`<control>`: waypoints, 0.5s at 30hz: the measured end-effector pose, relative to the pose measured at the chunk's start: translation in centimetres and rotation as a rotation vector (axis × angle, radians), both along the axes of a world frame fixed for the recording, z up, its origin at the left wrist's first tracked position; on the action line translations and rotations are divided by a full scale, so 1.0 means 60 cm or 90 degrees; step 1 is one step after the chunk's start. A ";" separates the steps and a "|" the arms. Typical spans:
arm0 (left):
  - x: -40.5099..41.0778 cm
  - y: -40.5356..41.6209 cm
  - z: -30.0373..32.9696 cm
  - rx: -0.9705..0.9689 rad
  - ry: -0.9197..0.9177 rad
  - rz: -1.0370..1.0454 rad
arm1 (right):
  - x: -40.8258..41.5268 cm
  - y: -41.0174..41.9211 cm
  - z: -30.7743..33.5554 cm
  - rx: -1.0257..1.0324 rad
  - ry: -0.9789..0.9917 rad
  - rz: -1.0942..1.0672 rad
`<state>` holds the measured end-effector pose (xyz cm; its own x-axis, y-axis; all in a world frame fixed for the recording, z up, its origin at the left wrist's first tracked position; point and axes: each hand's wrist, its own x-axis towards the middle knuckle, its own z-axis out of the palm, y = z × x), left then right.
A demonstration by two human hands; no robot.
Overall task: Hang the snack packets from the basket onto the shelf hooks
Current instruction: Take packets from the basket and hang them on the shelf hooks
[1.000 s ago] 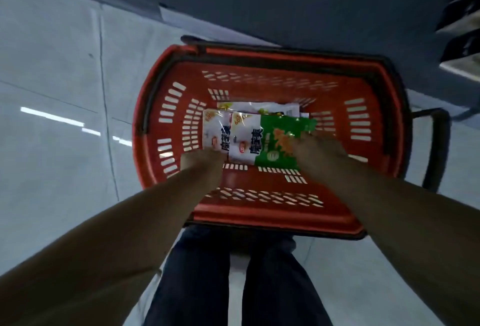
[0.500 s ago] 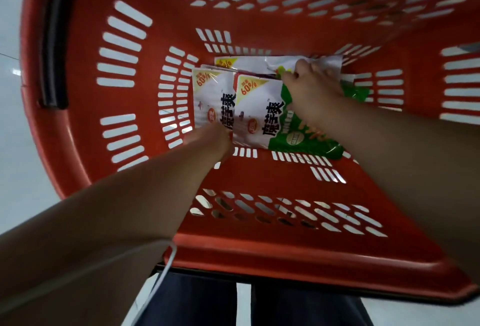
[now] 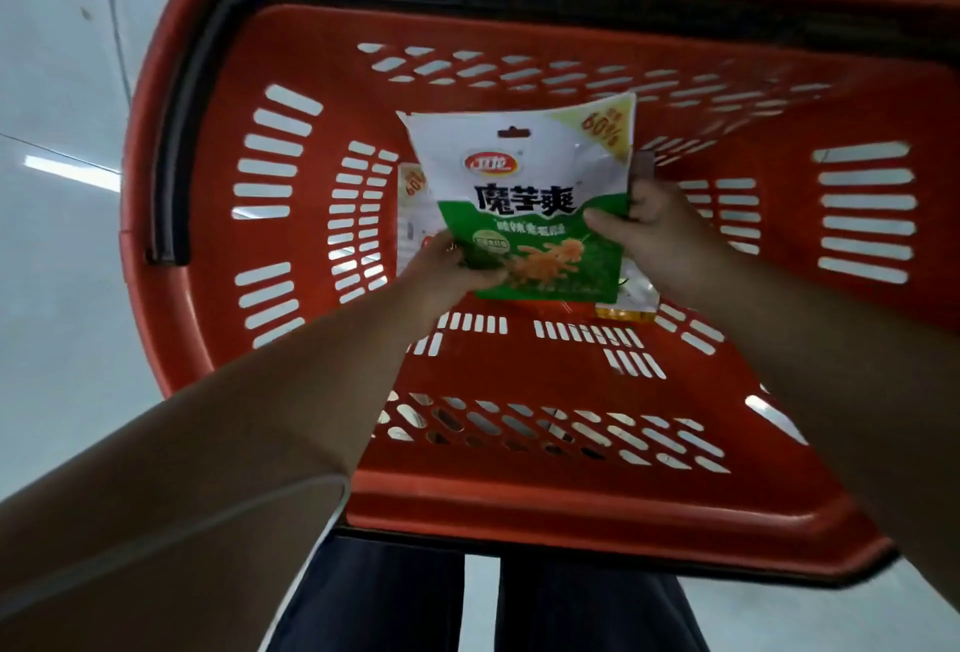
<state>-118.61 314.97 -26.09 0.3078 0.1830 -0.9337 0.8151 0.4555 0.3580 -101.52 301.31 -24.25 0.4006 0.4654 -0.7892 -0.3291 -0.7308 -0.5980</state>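
A white and green snack packet [image 3: 524,184] is held upright above the floor of the red basket [image 3: 519,501], its hang hole at the top. My left hand [image 3: 447,272] grips its lower left corner. My right hand [image 3: 660,236] pinches its right edge. Beneath it, other packets lie in the basket: one shows at the left [image 3: 413,215], and a corner of another at the lower right [image 3: 631,306]. No shelf hooks are in view.
The basket's black handle [image 3: 176,132] lies folded along its left and far rim. Pale tiled floor [image 3: 57,288] spreads to the left. My dark trouser legs [image 3: 374,599] stand below the basket's near rim.
The green packet lay flat in the basket under my right hand; now both hands hold it upright above the other packets. The camera has pulled back slightly.
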 end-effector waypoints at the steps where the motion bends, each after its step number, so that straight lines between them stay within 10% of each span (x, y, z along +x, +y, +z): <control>1: 0.000 0.004 -0.003 -0.004 -0.028 0.006 | -0.004 -0.011 -0.007 -0.004 0.026 -0.043; 15: 0.058 0.084 0.252 0.280 -0.119 -0.390 | -0.039 -0.036 0.214 -0.080 -0.231 -0.130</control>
